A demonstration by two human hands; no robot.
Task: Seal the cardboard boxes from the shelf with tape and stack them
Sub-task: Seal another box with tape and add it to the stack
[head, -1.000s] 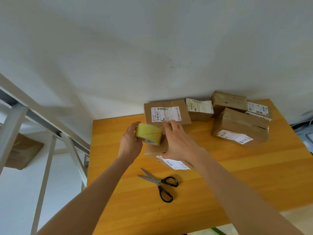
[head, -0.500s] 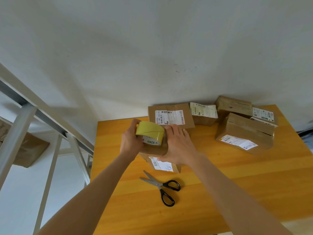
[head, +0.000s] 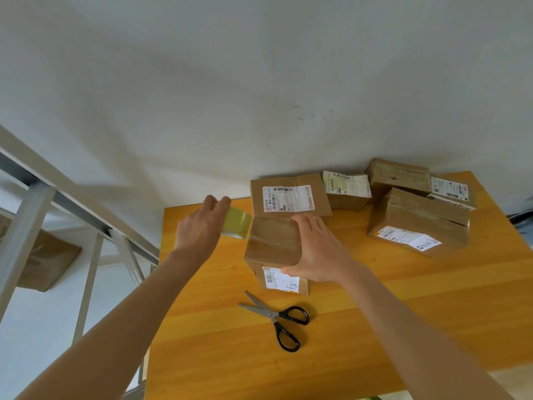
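Tape roll moved left off box, orange table, white wall

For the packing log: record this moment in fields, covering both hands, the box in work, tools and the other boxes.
left hand: grips tape, beside left edge of box
right hand: presses flat on box top
scissors: on table, near side of box, untouched
other boxes: labelled, at table's far edge
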